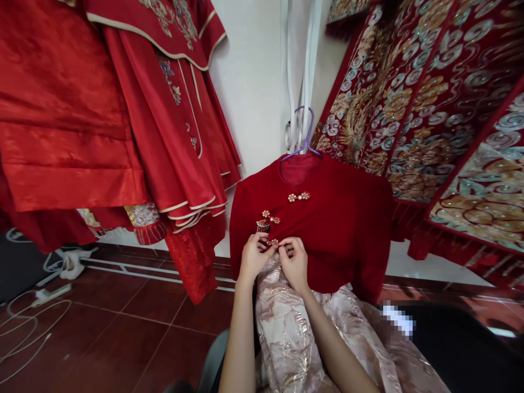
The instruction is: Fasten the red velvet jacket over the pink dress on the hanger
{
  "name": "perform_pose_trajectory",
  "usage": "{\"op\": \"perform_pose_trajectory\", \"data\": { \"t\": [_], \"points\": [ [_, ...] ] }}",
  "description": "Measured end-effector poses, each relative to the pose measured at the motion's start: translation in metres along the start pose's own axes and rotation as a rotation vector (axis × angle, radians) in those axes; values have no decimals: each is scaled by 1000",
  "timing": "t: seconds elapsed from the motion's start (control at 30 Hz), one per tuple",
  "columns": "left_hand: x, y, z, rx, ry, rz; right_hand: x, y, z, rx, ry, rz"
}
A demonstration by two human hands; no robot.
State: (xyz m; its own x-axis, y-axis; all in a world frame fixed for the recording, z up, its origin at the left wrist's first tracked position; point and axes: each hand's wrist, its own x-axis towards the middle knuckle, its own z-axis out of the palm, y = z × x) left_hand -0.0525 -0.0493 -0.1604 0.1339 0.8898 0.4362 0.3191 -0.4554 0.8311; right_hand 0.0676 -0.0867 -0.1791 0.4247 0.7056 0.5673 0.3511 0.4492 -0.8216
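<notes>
A dark red velvet jacket (pixel 331 229) hangs from a purple hanger (pixel 307 143) in front of me. Gold flower-shaped clasps with pearls run down its front: a top clasp (pixel 298 196), a middle clasp (pixel 271 217) with a tassel ornament (pixel 263 225) beside it, and a lower clasp (pixel 273 242). My left hand (pixel 254 255) is closed at the left of the lower clasp, its fingertips pinching there. My right hand (pixel 293 262) pinches the same clasp from the right. A pale pink and gold brocade skirt (pixel 282 322) spreads beneath both hands.
Red garments (pixel 164 120) hang at the left, and heavily embroidered ones (pixel 429 109) at the right. White rack poles (pixel 301 71) stand behind the hanger. Cables (pixel 28 327), a power strip (pixel 51 295) and white shoes (pixel 72 265) lie on the tiled floor (pixel 155 322).
</notes>
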Motion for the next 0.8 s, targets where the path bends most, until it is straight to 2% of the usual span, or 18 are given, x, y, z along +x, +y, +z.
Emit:
{"op": "perform_pose_trajectory", "data": {
  "t": [0.07,0.2,0.3,0.4,0.5,0.6,0.7,0.8],
  "points": [
    [-1,2,-1,-40,-39,30,0,1,0,4,12,8],
    [-1,8,-5,-89,-99,44,1,4,2,53,-66,42],
    [-1,13,-5,-148,-127,36,0,2,2,85,-50,44],
    [0,17,3,-279,-28,-14,-2,1,1,127,-14,49],
    [4,18,18,-494,105,-136,-3,3,-1,166,20,71],
    [15,18,33,-648,147,-266,-4,7,-2,209,62,117],
    [31,23,43,-755,182,-278,-4,9,-1,273,128,152],
    [42,31,50,-850,232,-245,-3,9,-1,319,137,166]
  ]
}}
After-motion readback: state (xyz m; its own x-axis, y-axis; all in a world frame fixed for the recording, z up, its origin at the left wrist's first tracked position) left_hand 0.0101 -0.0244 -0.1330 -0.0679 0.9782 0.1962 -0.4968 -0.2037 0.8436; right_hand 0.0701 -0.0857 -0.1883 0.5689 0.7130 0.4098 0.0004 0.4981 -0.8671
